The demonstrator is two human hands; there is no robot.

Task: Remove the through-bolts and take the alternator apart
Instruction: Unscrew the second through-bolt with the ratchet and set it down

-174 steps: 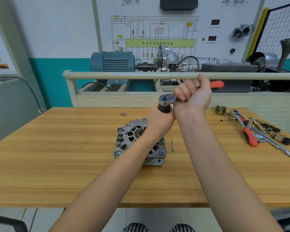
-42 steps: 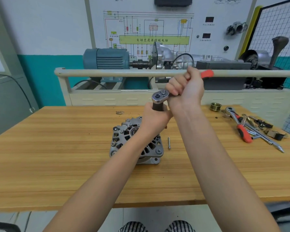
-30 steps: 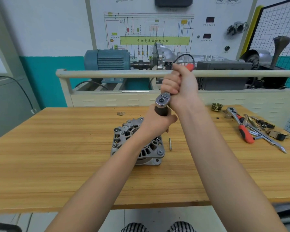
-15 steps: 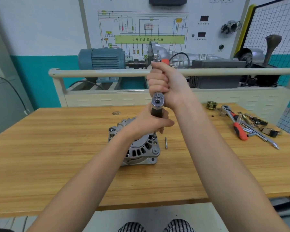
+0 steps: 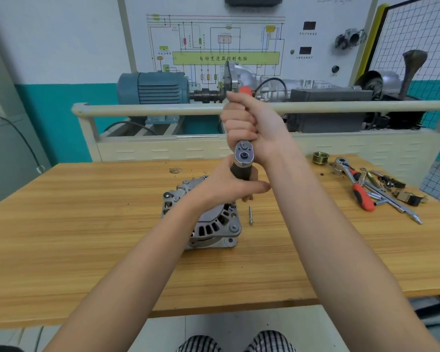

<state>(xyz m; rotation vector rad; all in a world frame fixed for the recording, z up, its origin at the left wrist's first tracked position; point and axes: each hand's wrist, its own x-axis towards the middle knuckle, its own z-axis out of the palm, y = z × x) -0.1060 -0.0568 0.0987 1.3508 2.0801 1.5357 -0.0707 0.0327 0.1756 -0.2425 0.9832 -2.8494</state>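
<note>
A grey alternator point(image 5: 208, 227) lies flat on the wooden table point(image 5: 87, 224), vent slots facing up. A ratchet wrench point(image 5: 243, 154) stands over its far right side on a dark socket point(image 5: 241, 172). My left hand point(image 5: 229, 186) grips that socket just above the housing. My right hand point(image 5: 249, 123) grips the ratchet's red handle, which points away from me toward the rail. One removed through-bolt point(image 5: 250, 215) lies on the table just right of the alternator.
A brass pulley point(image 5: 320, 157), a second red-handled ratchet point(image 5: 353, 184), extension bars and small parts lie at the table's right rear. A cream rail point(image 5: 150, 109) and a training stand with a blue motor point(image 5: 153, 87) stand behind the table.
My right hand has swung the ratchet handle from pointing right to pointing straight away from me, counter-clockwise. My left hand has stayed on the socket, and the alternator and loose bolt have not moved.
</note>
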